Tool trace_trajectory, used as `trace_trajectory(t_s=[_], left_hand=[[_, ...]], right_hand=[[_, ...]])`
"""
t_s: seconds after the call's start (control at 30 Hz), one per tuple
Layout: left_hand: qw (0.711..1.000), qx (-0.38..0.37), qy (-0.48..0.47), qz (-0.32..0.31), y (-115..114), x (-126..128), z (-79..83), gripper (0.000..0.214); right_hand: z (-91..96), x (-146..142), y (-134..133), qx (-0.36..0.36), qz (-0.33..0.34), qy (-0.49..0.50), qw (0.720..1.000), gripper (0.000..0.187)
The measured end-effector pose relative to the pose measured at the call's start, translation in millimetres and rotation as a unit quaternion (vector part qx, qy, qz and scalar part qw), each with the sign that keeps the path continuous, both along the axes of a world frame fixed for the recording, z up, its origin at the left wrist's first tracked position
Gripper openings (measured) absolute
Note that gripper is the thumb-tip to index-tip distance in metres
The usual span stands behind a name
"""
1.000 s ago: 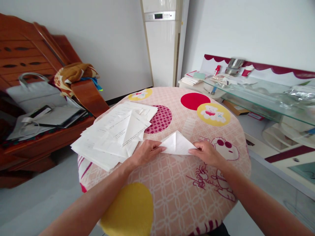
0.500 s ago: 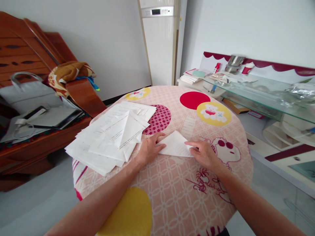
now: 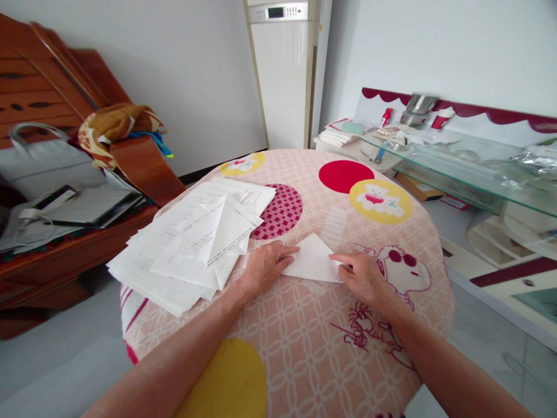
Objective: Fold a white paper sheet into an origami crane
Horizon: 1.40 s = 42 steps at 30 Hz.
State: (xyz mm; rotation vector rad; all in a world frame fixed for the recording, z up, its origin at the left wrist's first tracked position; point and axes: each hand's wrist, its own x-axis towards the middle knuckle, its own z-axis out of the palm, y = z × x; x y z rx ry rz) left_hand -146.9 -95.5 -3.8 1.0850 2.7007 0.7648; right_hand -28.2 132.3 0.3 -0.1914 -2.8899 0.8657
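Observation:
A folded sheet of white paper (image 3: 314, 260), peaked at the top, lies flat on the patterned tablecloth (image 3: 300, 337) in front of me. My left hand (image 3: 267, 267) rests at its left corner, index finger stretched onto the paper and thumb near its lower edge. At the right corner, my right hand (image 3: 362, 277) grips the edge, with the index finger extended along the slanted side, the thumb below and the other fingers curled. Left of my hands spreads a pile of printed papers (image 3: 174, 273), topped by a folded paper piece (image 3: 230, 227) with a raised crease.
A wooden bench (image 3: 143, 171) at left holds a grey bag (image 3: 47, 159) and a brown patterned cloth (image 3: 115, 130). Behind the round table stands a white air conditioner (image 3: 282, 81). At right is a glass shelf (image 3: 470, 168) with cups and clutter, beside stacked booklets (image 3: 337, 134).
My left index finger has slid further onto the folded paper, and its fingers are straighter. My right hand stays at the right corner. The view has shifted slightly.

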Motion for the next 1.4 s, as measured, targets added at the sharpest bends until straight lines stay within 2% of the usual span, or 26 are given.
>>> trace_trajectory(t_s=[0.43, 0.63, 0.8, 0.87, 0.97, 1.07, 1.13, 1.23, 1.4], left_hand=[[1.0, 0.001, 0.001, 0.008, 1, -3, -3.0, 0.032], [0.998, -0.044, 0.049, 0.007, 4, 6, 4.7, 0.035], [0.99, -0.088, 0.111, 0.0, 6, 11, 8.7, 0.034], [0.988, -0.08, 0.134, -0.015, 7, 11, 6.6, 0.032], [0.986, -0.005, 0.152, -0.061, 8, 7, -1.5, 0.031], [0.984, 0.082, 0.108, -0.116, 8, 5, -9.2, 0.041], [0.98, 0.108, 0.067, -0.152, 8, 5, -10.5, 0.046], [0.977, 0.088, 0.057, -0.187, 10, 4, -7.1, 0.047], [0.972, 0.001, 0.121, -0.202, 17, 5, -3.5, 0.045]], right_hand=[[1.1, -1, 0, 0.018, 0.002, -0.007, 1.0, 0.044], [-1.4, 0, -2, 0.078, 0.008, 0.017, 0.997, 0.044], [0.2, 1, -6, 0.117, 0.006, -0.006, 0.993, 0.045], [2.0, 1, -7, 0.123, 0.002, -0.017, 0.992, 0.045], [4.0, 0, -8, 0.125, 0.002, -0.018, 0.992, 0.045], [4.2, 0, -8, 0.124, 0.004, -0.019, 0.992, 0.044], [3.7, 0, -7, 0.121, 0.005, -0.019, 0.992, 0.044], [2.9, 0, -7, 0.116, 0.004, -0.014, 0.993, 0.043], [1.3, 1, -7, 0.117, 0.002, -0.003, 0.993, 0.043]])
